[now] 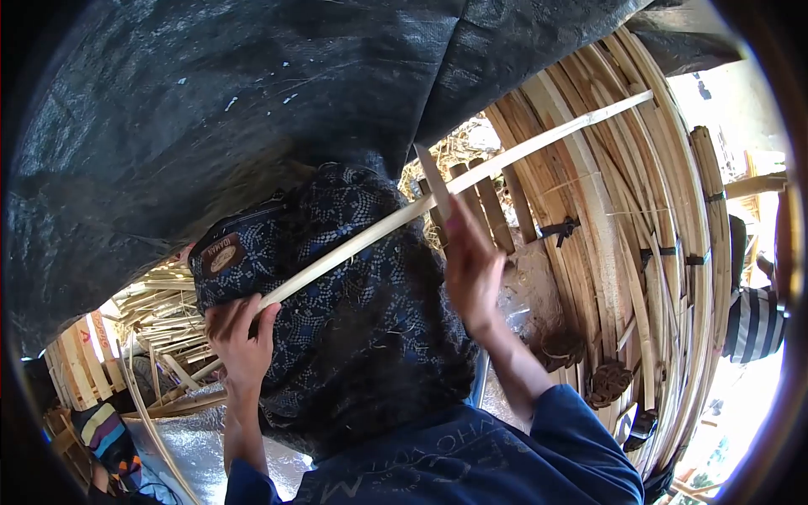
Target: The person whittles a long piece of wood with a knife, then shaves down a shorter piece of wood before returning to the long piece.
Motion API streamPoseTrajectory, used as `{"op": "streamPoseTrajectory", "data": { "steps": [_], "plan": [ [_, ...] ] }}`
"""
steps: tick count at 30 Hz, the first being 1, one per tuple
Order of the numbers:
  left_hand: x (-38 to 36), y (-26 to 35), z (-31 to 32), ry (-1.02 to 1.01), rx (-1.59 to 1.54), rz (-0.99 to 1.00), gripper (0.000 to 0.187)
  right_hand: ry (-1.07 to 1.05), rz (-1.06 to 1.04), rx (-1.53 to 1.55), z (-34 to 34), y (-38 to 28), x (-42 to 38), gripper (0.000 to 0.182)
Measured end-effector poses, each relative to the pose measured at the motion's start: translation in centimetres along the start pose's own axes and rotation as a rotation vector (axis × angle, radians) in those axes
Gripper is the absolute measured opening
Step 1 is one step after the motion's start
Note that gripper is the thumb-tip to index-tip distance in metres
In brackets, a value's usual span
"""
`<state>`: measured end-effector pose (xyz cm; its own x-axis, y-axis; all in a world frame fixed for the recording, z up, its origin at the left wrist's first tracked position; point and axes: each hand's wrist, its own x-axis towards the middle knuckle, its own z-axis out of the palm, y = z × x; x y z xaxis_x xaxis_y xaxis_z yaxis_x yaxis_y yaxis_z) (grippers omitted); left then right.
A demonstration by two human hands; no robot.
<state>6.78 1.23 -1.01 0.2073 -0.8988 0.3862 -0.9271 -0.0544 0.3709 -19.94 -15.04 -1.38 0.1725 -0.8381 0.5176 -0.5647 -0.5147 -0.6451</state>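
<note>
A long pale wooden strip (362,241) slants across my lap, rising from lower left to upper right. Its near end lies in my left hand (241,338), fingers closed around it. My right hand (474,273) is wrapped around the handle of a knife (433,178), most of the handle hidden by the fingers. The knife's flat blade crosses the strip around its middle, edge right at the wood. Under the strip, dark blue patterned cloth (316,337) with small bits of shavings covers my legs.
Bundled long wooden strips (606,219), tied with dark bands, stand at the right. A black tarp (227,109) hangs in front. Shavings and cut pieces (172,311) lie at left. A person with a striped cap (103,429) is at lower left; striped fabric (752,324) shows far right.
</note>
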Motion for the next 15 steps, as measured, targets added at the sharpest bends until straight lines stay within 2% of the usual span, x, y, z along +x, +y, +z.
{"op": "streamPoseTrajectory", "data": {
  "steps": [2,3,4,6,7,8,10,12,13,14,15],
  "plan": [
    [0.4,0.2,0.0,0.028,0.012,0.02,0.022,-0.156,0.061,-0.186,-1.3,1.8,0.3,0.036],
    [0.5,0.2,0.0,0.048,0.014,0.041,0.022,-0.145,0.221,-0.185,-2.5,1.1,2.1,0.034],
    [0.4,0.1,0.0,0.041,0.018,0.035,0.022,-0.011,0.224,-0.114,-3.0,2.0,3.3,0.032],
    [0.2,0.1,0.1,0.039,0.047,0.038,0.022,0.066,0.266,-0.182,-3.3,3.6,3.7,0.033],
    [0.4,0.3,0.1,0.057,0.036,0.038,0.022,0.09,0.057,-0.14,-1.3,2.7,2.8,0.034],
    [0.2,0.3,0.1,0.066,0.033,0.034,0.022,0.005,0.219,-0.087,-1.4,0.8,1.1,0.038],
    [-0.3,0.0,0.0,0.015,0.008,-0.017,0.023,0.022,0.141,0.039,-1.4,1.1,-0.3,0.044],
    [0.1,0.1,-0.1,0.007,0.003,-0.031,0.022,-0.074,0.267,0.264,-5.0,3.3,1.8,0.049],
    [0.3,0.3,-0.1,0.03,0.015,-0.006,0.021,-0.047,0.382,0.154,-6.4,4.4,2.4,0.047],
    [0.3,0.5,-0.1,0.05,0.023,0.02,0.02,0.018,0.589,0.282,-7.3,3.9,3.5,0.038],
    [0.3,0.4,-0.1,0.051,0.017,0.017,0.02,0.05,0.667,0.471,-8.1,3.8,3.9,0.03]
  ]
}}
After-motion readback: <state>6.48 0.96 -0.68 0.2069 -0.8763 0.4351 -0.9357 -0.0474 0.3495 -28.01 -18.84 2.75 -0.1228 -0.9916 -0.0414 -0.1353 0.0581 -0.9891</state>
